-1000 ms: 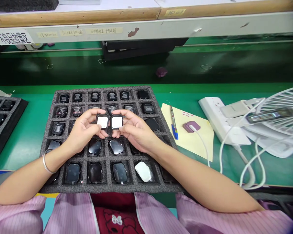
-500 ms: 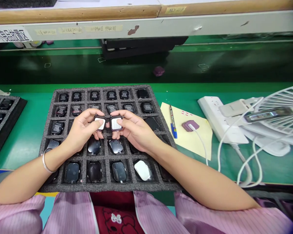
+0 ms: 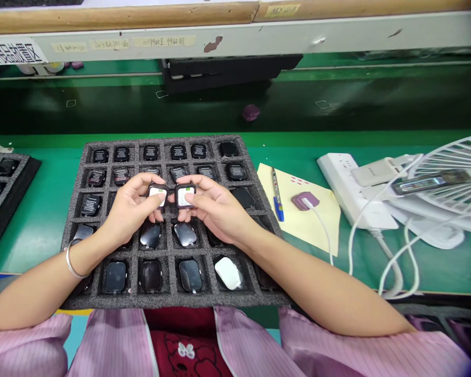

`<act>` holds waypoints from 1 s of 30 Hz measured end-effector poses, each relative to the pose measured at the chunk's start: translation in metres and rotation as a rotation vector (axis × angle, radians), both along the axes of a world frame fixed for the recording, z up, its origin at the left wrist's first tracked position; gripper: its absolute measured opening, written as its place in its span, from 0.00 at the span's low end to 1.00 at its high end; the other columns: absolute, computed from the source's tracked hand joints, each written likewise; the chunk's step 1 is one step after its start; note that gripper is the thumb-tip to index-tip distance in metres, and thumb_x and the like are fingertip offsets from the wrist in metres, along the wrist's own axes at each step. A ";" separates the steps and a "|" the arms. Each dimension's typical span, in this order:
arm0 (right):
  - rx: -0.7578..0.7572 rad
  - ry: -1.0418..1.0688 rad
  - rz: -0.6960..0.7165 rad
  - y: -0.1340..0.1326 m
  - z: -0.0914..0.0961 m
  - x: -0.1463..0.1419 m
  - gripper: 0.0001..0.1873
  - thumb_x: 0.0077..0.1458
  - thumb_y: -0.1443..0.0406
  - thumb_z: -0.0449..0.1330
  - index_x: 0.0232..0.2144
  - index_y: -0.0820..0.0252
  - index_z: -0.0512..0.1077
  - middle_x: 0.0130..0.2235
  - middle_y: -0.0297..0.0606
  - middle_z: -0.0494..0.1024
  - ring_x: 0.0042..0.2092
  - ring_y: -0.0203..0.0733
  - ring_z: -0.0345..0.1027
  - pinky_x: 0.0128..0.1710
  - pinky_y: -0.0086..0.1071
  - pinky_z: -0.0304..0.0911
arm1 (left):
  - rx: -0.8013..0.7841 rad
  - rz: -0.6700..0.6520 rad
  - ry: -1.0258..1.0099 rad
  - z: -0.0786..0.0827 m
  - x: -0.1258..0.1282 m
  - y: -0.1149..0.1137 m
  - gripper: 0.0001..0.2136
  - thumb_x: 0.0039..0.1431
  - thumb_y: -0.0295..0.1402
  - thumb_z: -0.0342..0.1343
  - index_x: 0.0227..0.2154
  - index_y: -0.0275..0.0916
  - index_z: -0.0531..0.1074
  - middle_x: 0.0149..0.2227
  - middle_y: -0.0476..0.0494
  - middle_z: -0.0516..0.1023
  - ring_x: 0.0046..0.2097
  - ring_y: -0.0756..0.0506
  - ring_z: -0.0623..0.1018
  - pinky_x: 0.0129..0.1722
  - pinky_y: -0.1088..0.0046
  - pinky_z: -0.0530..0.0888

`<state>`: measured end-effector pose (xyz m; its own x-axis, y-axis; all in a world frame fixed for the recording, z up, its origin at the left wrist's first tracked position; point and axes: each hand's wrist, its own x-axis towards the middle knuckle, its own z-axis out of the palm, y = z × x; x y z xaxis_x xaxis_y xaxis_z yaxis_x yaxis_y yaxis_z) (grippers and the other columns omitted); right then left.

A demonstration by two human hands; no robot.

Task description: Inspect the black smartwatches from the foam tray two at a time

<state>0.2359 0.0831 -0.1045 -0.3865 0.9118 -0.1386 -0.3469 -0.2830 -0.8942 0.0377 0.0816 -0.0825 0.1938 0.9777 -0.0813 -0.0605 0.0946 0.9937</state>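
The left hand (image 3: 130, 210) pinches the first watch body (image 3: 157, 195), its screen lit white, fingers closed on its edges and thumb on the glass; the right hand (image 3: 216, 208) grips the second watch body (image 3: 184, 196) the same way; both sit side by side, nearly touching, just above the middle rows of a foam tray (image 3: 168, 300) on the green tabletop (image 3: 43, 209); a pen (image 3: 276, 192) lies on yellow paper (image 3: 298, 230) to the right.

Green bench (image 3: 298, 146) under a worn wooden shelf (image 3: 121, 15)
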 end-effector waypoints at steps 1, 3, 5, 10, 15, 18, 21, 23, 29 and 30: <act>0.002 -0.004 0.000 0.000 0.000 0.000 0.21 0.54 0.62 0.73 0.49 0.55 0.73 0.37 0.32 0.83 0.29 0.36 0.77 0.31 0.30 0.73 | 0.002 0.003 0.002 0.000 0.000 0.000 0.14 0.53 0.31 0.66 0.41 0.37 0.72 0.29 0.52 0.79 0.21 0.53 0.77 0.20 0.82 0.73; 0.011 -0.016 -0.001 0.000 -0.001 0.001 0.21 0.55 0.64 0.72 0.50 0.55 0.73 0.39 0.33 0.83 0.30 0.37 0.78 0.33 0.31 0.74 | 0.004 0.008 0.004 0.000 0.000 0.000 0.14 0.52 0.30 0.66 0.42 0.38 0.72 0.30 0.52 0.79 0.22 0.54 0.77 0.21 0.82 0.73; 0.026 -0.023 0.000 -0.001 -0.001 0.001 0.22 0.54 0.65 0.71 0.50 0.55 0.72 0.40 0.33 0.82 0.31 0.37 0.78 0.34 0.32 0.74 | 0.008 0.008 0.001 0.000 0.000 0.001 0.15 0.51 0.29 0.65 0.43 0.38 0.72 0.32 0.52 0.79 0.22 0.54 0.78 0.21 0.82 0.73; 0.046 -0.032 0.004 0.000 -0.001 0.001 0.24 0.54 0.67 0.71 0.51 0.54 0.71 0.40 0.32 0.81 0.32 0.36 0.78 0.35 0.33 0.75 | 0.015 -0.005 -0.006 -0.003 -0.001 0.002 0.18 0.50 0.27 0.65 0.45 0.39 0.70 0.35 0.51 0.80 0.24 0.54 0.78 0.23 0.81 0.74; 0.055 -0.018 0.004 0.000 -0.002 0.001 0.25 0.53 0.67 0.71 0.51 0.54 0.70 0.39 0.32 0.81 0.33 0.37 0.79 0.36 0.33 0.76 | 0.018 -0.017 -0.034 -0.003 -0.001 0.002 0.20 0.49 0.25 0.65 0.46 0.39 0.70 0.36 0.51 0.79 0.25 0.54 0.78 0.25 0.82 0.76; 0.059 -0.011 -0.003 0.000 -0.002 0.000 0.26 0.51 0.68 0.71 0.51 0.53 0.70 0.38 0.31 0.81 0.33 0.37 0.79 0.36 0.32 0.76 | 0.020 -0.033 -0.048 -0.003 -0.001 0.002 0.21 0.48 0.24 0.64 0.46 0.39 0.69 0.37 0.51 0.79 0.26 0.55 0.77 0.26 0.82 0.76; 0.068 -0.024 -0.001 0.000 -0.002 0.000 0.27 0.51 0.68 0.72 0.51 0.53 0.70 0.36 0.30 0.80 0.33 0.38 0.79 0.37 0.33 0.76 | 0.034 -0.043 -0.057 -0.004 -0.001 0.002 0.21 0.47 0.23 0.64 0.46 0.39 0.69 0.39 0.51 0.78 0.28 0.56 0.76 0.27 0.82 0.76; 0.069 -0.032 -0.002 0.000 -0.001 0.000 0.28 0.49 0.69 0.73 0.51 0.52 0.70 0.37 0.30 0.80 0.33 0.38 0.79 0.37 0.33 0.76 | 0.046 -0.046 -0.057 -0.004 -0.001 0.001 0.22 0.46 0.23 0.65 0.46 0.40 0.69 0.39 0.51 0.78 0.29 0.55 0.76 0.30 0.82 0.77; 0.005 -0.021 -0.009 -0.001 0.000 0.002 0.21 0.56 0.57 0.75 0.46 0.55 0.72 0.36 0.32 0.82 0.28 0.34 0.75 0.29 0.28 0.69 | 0.049 -0.029 0.007 -0.002 0.001 0.000 0.13 0.55 0.32 0.67 0.41 0.39 0.71 0.31 0.53 0.75 0.24 0.55 0.73 0.23 0.82 0.72; 0.004 -0.023 -0.011 0.000 0.000 0.002 0.21 0.57 0.55 0.75 0.45 0.55 0.72 0.35 0.31 0.82 0.28 0.34 0.74 0.28 0.28 0.68 | 0.051 -0.024 0.012 -0.002 0.001 0.000 0.12 0.57 0.34 0.67 0.40 0.39 0.71 0.30 0.54 0.73 0.23 0.55 0.73 0.22 0.82 0.71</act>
